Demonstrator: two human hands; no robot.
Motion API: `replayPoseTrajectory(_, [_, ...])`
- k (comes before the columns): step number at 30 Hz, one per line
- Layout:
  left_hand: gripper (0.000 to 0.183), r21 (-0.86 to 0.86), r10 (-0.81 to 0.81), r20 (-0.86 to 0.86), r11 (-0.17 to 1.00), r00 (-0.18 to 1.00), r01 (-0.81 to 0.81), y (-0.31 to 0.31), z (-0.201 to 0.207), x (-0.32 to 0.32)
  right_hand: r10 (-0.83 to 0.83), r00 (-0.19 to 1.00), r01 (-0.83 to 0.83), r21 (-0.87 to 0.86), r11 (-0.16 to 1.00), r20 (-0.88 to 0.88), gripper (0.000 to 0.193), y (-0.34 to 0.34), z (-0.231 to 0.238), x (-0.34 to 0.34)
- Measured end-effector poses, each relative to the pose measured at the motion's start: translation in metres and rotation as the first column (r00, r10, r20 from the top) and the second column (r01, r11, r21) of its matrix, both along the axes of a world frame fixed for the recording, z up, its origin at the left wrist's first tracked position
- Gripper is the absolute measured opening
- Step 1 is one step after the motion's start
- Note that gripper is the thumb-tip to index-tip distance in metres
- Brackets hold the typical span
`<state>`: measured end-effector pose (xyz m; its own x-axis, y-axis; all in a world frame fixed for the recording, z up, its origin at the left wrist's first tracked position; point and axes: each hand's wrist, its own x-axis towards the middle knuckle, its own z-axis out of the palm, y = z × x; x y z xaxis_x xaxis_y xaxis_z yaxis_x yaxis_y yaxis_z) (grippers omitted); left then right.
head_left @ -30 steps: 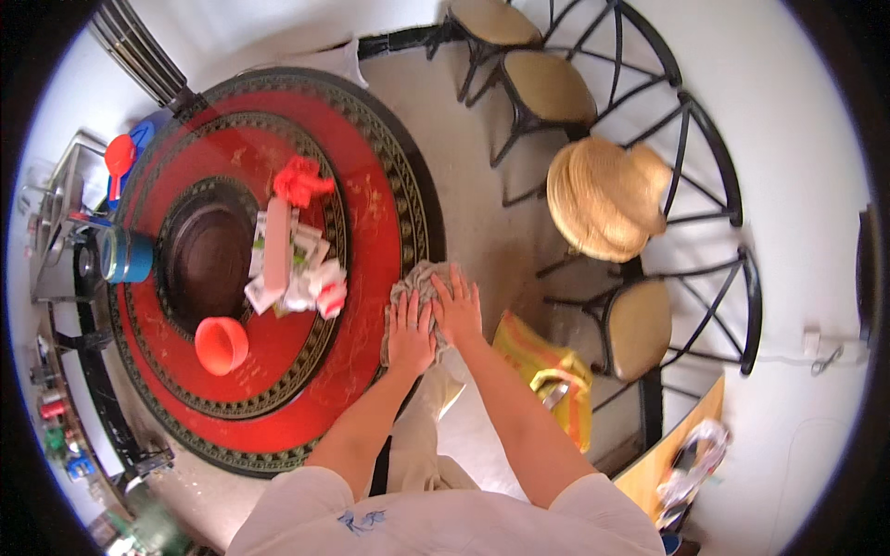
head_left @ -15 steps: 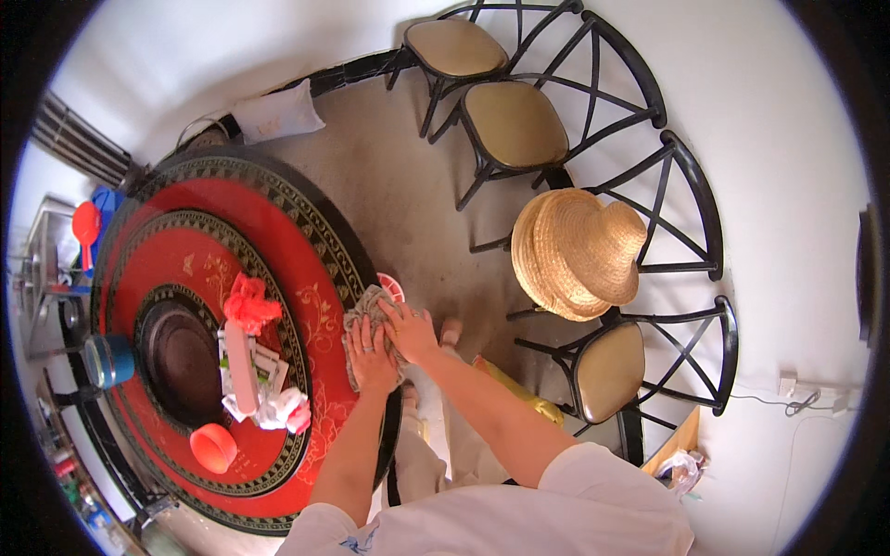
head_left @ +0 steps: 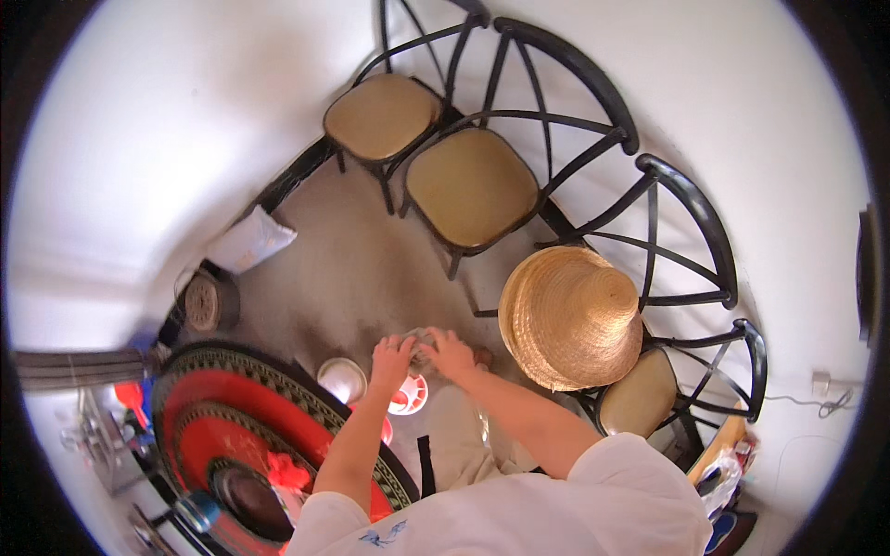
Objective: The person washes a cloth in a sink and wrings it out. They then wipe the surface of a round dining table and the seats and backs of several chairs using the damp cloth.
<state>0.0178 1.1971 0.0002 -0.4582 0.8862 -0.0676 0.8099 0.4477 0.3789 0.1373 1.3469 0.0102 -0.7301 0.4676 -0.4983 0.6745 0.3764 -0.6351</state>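
A grey-brown cloth (head_left: 420, 339) is bunched between my two hands, off the table and above the floor. My left hand (head_left: 393, 360) grips its left side with curled fingers. On the other side, my right hand (head_left: 449, 354) has its fingers bent over the cloth. Most of the cloth is covered by the hands. Left of my left forearm stands the round red table (head_left: 306, 412) with a dark patterned rim. Below the hands are a round red-and-white slotted thing (head_left: 409, 397) and a pale round container (head_left: 343, 378).
Black chairs with tan seats (head_left: 473, 188) line the wall. Stacked straw hats (head_left: 575, 315) rest on one chair at my right. A red crumpled thing (head_left: 289, 471) and a blue container (head_left: 197, 510) are by the table's middle. A white bag (head_left: 252, 241) lies against the far wall.
Both hands have lifted the cloth off the table's edge and moved it right, over the floor. The view has turned, so the table now sits lower left.
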Motion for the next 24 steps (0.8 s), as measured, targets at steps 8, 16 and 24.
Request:
replayPoseTrajectory(8, [0.049, 0.019, -0.476, 0.037, 0.879, 0.878, 0.476, 0.239, 0.053, -0.121, -0.248, 0.963, 0.227, 0.177, 0.958, 0.106, 0.077, 0.17, 0.054, -0.053])
replayPoseTrajectory(16, [0.05, -0.011, -0.794, -0.061, 0.606, 0.604, 0.795, 0.355, 0.007, -0.239, -0.55, 0.799, 0.453, 0.356, 0.817, 0.243, 0.078, 0.213, 0.017, -0.157])
replayPoseTrajectory(24, [0.057, -0.062, -0.838, 0.023, 0.543, 0.545, 0.837, 0.428, -0.05, -0.277, -0.755, 0.607, 0.644, 0.403, 0.65, 0.248, 0.082, 0.235, -0.05, -0.221])
